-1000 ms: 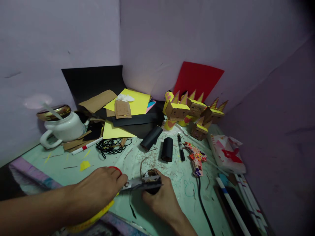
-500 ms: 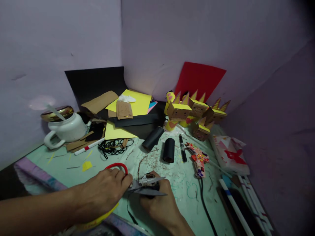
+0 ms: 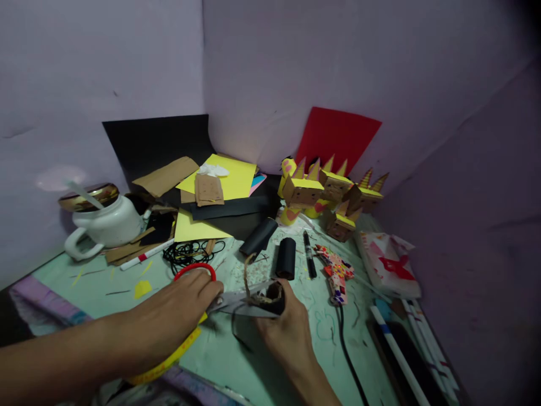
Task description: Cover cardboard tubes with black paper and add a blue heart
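Observation:
My left hand (image 3: 181,304) is closed on a pair of red-handled scissors (image 3: 230,303). Their blades are spread, pointing right, at the ragged near end of a black-covered cardboard tube (image 3: 276,298). Around that tube my right hand (image 3: 289,332) is wrapped, just above the table. A thin brown strip (image 3: 246,273) curls up from the cut end, and a dark strip hangs below. Beneath my left forearm runs a yellow measuring tape (image 3: 173,361). Two more black tubes lie beyond my hands, one upright-looking tube (image 3: 286,258) and one tilted tube (image 3: 258,235).
Behind are yellow paper (image 3: 236,183), cardboard pieces (image 3: 209,190) and a tangle of black cord (image 3: 190,254). A white teapot-shaped pot (image 3: 110,223) stands left. At right are a marker (image 3: 309,256), a patterned glue gun (image 3: 338,273), horned cardboard figures (image 3: 304,193) and a plastic packet (image 3: 389,262).
The scissors' blades have opened wider around the tube's end. My right hand has turned and raised the tube slightly, and its cut end now shows. The view has shifted a little.

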Available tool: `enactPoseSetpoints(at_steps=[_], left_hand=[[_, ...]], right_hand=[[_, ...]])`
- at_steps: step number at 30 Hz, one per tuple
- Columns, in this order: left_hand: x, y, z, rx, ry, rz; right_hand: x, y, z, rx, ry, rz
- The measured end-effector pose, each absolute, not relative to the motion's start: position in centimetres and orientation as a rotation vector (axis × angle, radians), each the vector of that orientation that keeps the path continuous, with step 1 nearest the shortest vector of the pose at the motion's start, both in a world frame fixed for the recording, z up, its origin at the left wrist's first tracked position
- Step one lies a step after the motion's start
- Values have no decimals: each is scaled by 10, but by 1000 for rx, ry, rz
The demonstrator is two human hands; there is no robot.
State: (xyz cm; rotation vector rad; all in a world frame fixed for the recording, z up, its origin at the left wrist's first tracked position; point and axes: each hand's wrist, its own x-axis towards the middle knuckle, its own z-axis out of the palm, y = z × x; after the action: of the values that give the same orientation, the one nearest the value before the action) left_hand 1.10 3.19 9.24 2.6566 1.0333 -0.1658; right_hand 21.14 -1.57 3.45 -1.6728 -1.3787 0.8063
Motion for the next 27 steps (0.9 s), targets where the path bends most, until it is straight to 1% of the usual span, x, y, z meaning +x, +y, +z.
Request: enactPoseSetpoints(at_steps=[6,9,15,18,23,27], left_hand=[[14,24,94,2525,1112,-226],[14,24,93,2541,1145,-303],[13,29,92,2618,1101,-247],[14,31,89,2686,1050,-233],[13,31,84,2779,998,-279],[12,31,81,2818,1006,-368]], right_hand=[[213,-18,29,-1582,-1359,734],[215,-21,21,-1510,-1432,789],[221,-20,27,-1283,-1506,877],[223,-19,30,-1267,-1518,949],[221,-25,15,-1272,-1585,834],[218,-28,8,-1334,-1590,876]])
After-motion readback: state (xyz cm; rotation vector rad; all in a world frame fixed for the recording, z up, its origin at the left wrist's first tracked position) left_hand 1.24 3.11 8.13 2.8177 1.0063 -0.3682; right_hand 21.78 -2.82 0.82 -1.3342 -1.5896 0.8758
